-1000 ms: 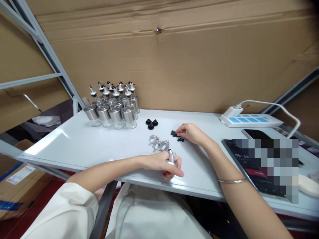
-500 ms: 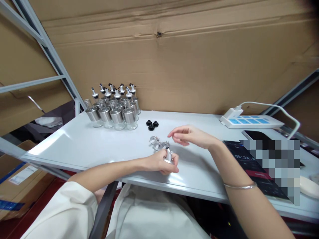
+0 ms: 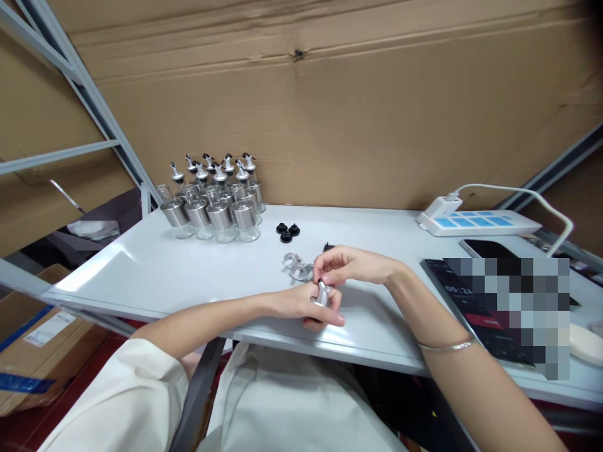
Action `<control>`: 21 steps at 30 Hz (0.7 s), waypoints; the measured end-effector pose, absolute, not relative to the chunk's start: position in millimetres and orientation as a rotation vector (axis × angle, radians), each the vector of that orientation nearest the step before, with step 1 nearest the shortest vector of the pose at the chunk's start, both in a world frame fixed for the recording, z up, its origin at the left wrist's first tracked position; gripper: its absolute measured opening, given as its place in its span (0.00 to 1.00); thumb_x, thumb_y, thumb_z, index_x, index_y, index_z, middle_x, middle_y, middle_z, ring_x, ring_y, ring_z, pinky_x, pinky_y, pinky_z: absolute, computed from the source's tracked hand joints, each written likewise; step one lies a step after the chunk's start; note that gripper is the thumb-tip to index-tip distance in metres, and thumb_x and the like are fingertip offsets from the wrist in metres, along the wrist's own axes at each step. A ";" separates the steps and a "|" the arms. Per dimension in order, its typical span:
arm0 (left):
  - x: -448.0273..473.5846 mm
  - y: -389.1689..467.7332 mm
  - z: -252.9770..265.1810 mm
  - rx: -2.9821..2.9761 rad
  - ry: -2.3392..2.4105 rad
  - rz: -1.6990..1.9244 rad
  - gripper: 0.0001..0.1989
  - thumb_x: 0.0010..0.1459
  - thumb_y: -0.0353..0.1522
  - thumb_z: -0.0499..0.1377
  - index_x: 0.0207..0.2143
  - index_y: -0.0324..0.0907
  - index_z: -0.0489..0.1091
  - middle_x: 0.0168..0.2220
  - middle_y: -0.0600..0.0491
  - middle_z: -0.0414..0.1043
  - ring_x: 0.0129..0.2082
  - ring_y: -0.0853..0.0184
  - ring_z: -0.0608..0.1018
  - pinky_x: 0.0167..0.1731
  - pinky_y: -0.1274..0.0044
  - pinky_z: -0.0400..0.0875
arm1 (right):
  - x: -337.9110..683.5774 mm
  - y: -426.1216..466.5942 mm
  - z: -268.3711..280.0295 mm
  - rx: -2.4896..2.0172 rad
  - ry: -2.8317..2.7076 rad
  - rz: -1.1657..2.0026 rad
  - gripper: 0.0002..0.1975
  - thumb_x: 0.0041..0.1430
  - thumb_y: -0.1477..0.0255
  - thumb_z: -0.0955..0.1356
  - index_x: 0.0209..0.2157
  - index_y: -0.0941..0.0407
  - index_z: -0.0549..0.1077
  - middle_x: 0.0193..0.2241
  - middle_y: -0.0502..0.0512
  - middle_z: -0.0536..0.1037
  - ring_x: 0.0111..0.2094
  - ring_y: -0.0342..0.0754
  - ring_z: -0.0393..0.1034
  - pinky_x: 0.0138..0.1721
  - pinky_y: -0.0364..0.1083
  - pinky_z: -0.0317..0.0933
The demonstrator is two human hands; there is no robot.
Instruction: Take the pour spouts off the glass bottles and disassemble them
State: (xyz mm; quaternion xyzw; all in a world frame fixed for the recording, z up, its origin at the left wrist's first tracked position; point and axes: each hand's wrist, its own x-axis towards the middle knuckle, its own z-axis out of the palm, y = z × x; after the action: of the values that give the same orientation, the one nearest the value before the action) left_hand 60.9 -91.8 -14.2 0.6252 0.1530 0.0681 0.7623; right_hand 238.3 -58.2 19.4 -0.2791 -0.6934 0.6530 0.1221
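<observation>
A small shiny silver metal spout cap [image 3: 321, 294] sits in the left hand [image 3: 306, 304], near the front edge of the white table [image 3: 151, 270]. The left hand's fingers are curled around the cap and grip it. The right hand [image 3: 351, 267] is right above it, with its thumb and first finger pinched on a tiny black piece [image 3: 320, 280] that touches the top of the cap. Just behind the hands lie two more loose silver caps [image 3: 296, 267], and a few little black bits [image 3: 327, 247] peek out past the right hand. Three round black rubber plugs [image 3: 287, 230] lie a little further back. A bunch of small glass bottles with silver bands and spouts [image 3: 214, 201] stands at the back left by the brown cardboard wall [image 3: 330, 125]. A white and blue power strip [image 3: 475, 221] lies at the far right.
</observation>
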 end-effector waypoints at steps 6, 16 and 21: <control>61.6 -91.7 -14.0 1.473 0.368 0.129 0.16 0.47 0.40 0.65 0.25 0.39 0.64 0.14 0.62 0.59 0.17 0.76 0.62 0.21 0.80 0.55 | 236.8 -60.7 19.3 -0.755 -2.070 2.026 0.18 0.49 0.58 0.72 0.31 0.59 0.70 0.25 0.46 0.70 0.25 0.38 0.60 0.30 0.40 0.56; 66.2 -94.0 -2.3 1.662 0.404 0.147 0.02 0.52 0.30 0.62 0.27 0.40 0.71 0.16 0.64 0.63 0.20 0.77 0.67 0.55 0.71 0.56 | 232.7 -63.1 14.3 -0.725 -2.080 2.016 0.19 0.52 0.57 0.69 0.27 0.59 0.67 0.21 0.45 0.70 0.19 0.35 0.56 0.23 0.40 0.53; 66.1 -100.2 -6.8 1.746 0.451 0.173 0.03 0.54 0.31 0.61 0.29 0.41 0.70 0.19 0.63 0.66 0.24 0.76 0.69 0.61 0.71 0.47 | 225.9 -66.0 12.5 -0.748 -2.072 1.986 0.19 0.53 0.56 0.68 0.25 0.59 0.66 0.19 0.43 0.66 0.18 0.35 0.56 0.22 0.39 0.51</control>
State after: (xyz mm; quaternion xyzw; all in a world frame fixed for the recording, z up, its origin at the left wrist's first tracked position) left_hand 66.1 -100.2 -6.8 0.7586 0.1957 0.0752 0.6169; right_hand 225.9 -66.0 12.5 -0.2511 -0.6958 0.6671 0.0879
